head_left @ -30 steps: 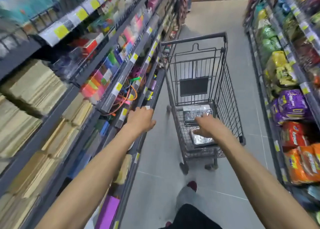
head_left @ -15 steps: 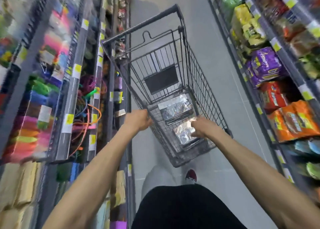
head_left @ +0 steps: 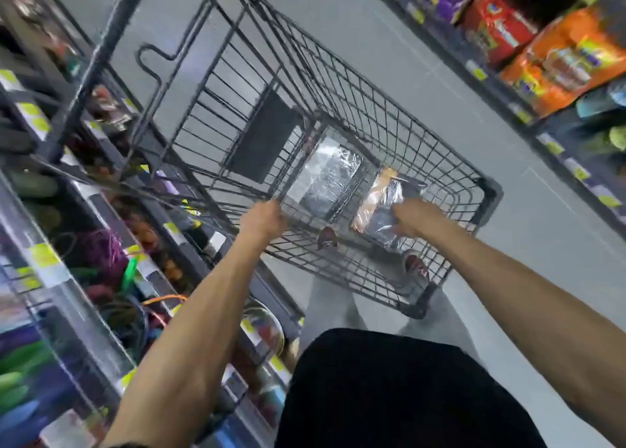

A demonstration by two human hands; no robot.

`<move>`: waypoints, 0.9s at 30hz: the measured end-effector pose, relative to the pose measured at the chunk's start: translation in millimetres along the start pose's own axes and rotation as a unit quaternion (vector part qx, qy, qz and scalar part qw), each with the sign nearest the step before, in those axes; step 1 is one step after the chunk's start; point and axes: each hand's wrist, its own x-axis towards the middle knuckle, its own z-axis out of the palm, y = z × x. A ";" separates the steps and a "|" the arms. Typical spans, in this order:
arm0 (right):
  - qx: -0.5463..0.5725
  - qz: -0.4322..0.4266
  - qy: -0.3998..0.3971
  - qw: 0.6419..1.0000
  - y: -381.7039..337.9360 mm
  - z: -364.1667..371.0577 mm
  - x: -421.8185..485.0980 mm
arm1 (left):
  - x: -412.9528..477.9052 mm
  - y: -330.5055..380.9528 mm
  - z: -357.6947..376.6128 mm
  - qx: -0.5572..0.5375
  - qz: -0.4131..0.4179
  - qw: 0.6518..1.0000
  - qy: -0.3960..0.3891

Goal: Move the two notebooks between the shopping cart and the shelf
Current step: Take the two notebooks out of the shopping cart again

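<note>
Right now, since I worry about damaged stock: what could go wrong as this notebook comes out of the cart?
1. The right hand grips the nearer notebook near one edge. Its glossy wrap may let it slip and drop onto the farther notebook.
2. It sits tilted, low inside the shopping cart, so a corner might catch the wire wall on the way up.
3. The left hand grips the rim, so a tug could shift the cart.
</note>
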 end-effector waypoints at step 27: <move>0.434 0.336 -0.011 0.836 -13.3 138.0 122.0 | 202.5 -4.3 98.3 -0.191 -0.096 0.973 -0.082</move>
